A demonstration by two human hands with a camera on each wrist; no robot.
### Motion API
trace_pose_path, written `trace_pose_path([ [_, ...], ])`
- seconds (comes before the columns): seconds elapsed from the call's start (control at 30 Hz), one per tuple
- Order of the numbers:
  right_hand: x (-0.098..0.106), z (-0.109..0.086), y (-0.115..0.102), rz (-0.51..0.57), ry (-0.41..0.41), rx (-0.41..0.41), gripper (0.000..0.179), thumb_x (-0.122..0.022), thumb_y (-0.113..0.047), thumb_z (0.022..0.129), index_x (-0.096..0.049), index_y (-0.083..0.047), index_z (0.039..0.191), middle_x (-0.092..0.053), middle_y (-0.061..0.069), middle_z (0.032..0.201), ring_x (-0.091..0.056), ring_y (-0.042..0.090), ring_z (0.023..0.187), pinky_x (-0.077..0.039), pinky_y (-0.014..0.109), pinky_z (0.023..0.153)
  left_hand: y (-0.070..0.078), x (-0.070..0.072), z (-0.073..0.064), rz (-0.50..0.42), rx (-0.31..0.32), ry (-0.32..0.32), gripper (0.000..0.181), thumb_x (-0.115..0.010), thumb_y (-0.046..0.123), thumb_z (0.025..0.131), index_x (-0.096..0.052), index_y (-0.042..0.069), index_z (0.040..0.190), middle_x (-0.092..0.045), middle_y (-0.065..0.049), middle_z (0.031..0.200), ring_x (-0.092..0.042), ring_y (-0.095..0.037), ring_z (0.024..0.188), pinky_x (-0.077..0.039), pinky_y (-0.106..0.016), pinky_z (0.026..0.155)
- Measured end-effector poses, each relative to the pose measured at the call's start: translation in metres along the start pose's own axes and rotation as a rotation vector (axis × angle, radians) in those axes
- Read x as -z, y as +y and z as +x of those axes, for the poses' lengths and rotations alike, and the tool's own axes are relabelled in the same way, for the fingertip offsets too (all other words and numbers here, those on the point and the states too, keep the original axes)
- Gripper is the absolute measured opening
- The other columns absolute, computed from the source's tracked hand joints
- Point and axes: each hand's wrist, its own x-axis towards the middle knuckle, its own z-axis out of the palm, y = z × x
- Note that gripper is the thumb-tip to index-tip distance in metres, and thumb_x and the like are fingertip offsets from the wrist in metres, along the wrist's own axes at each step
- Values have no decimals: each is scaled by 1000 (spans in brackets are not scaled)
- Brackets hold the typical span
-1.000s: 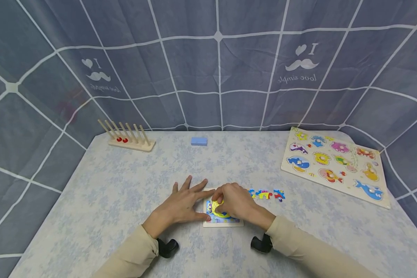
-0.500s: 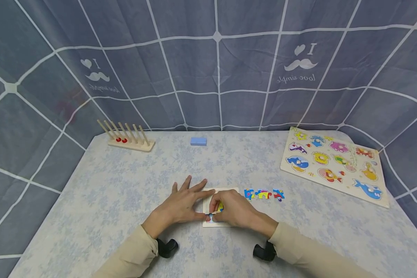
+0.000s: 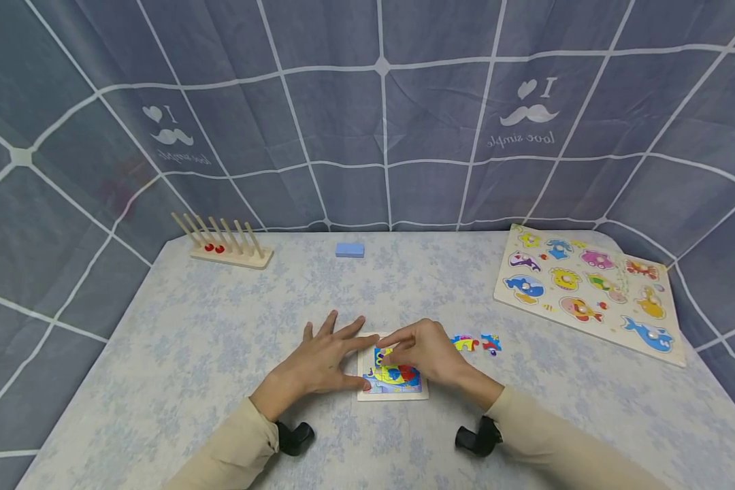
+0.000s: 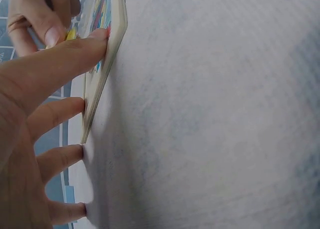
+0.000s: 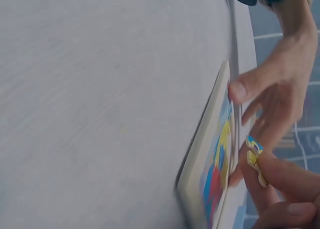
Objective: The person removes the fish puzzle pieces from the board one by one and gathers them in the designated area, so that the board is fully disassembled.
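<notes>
Grey-blue grid-pattern curtain (image 3: pixel 380 116) with moustache prints behind and at sides. Table (image 3: pixel 220 354) under pale floral cloth. Big fish puzzle board (image 3: pixel 588 289) far right, tilted. Wooden peg rack (image 3: pixel 229 245) far left, two red beads on it. Blue block (image 3: pixel 350 250) far centre. Small puzzle tray (image 3: pixel 392 378) near centre front. Left hand (image 3: pixel 318 361) flat, fingers spread, thumb and fingertips against tray's left edge. Right hand (image 3: pixel 425 350) pinches puzzle piece (image 5: pixel 254 154) over tray. Two loose pieces (image 3: pixel 478 342) just right of tray.

Wooden peg rack (image 3: pixel 229 246), blue block (image 3: pixel 350 250), fish peg board (image 3: pixel 590 289), flowered tablecloth (image 3: pixel 220 320)
</notes>
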Motion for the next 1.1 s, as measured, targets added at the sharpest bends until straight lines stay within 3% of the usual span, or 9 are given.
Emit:
trace_pose_path([
  [0.2, 18, -13, 14, 11, 22, -59, 17, -81, -14, 80, -81, -13, 97, -75, -3, 82, -69, 11, 85, -52, 30, 70, 0, 0, 0, -4, 1, 0, 75, -78, 55, 77, -52, 32, 144, -30, -3, 159, -12, -50, 144, -13, -79, 102],
  [0.4, 39, -30, 28, 12, 45, -107, 18, -82, -16, 80, -81, -11, 97, -76, 3, 93, -67, 15, 95, -50, 24, 66, 1, 0, 0, -3, -5, 16, 75, -79, 54, 76, -53, 31, 143, -32, -4, 159, -14, -51, 144, -13, -79, 101],
  [0.67, 58, -46, 38, -25, 87, -169, 19, -82, -18, 80, -81, -10, 97, -75, 4, 96, -64, 13, 89, -48, 23, 62, 0, 0, -1, -10, -5, 7, 76, -79, 53, 77, -52, 32, 144, -30, -3, 159, -12, -50, 145, -11, -78, 102],
  [0.9, 57, -44, 43, -24, 71, -141, 17, -82, -16, 80, -81, -9, 95, -75, 2, 90, -63, 15, 81, -45, 22, 59, 0, 0, -2, -15, -6, 10, 76, -79, 53, 77, -52, 31, 144, -30, -4, 159, -12, -51, 144, -11, -79, 102],
  [1.1, 52, -44, 39, -166, 142, -169, 15, -85, -20, 76, -81, -16, 90, -70, -7, 74, -57, 11, 69, -40, 24, 55, 0, -1, -1, -12, -10, 14, 75, -79, 53, 77, -53, 31, 144, -31, -4, 159, -13, -50, 144, -12, -79, 102],
])
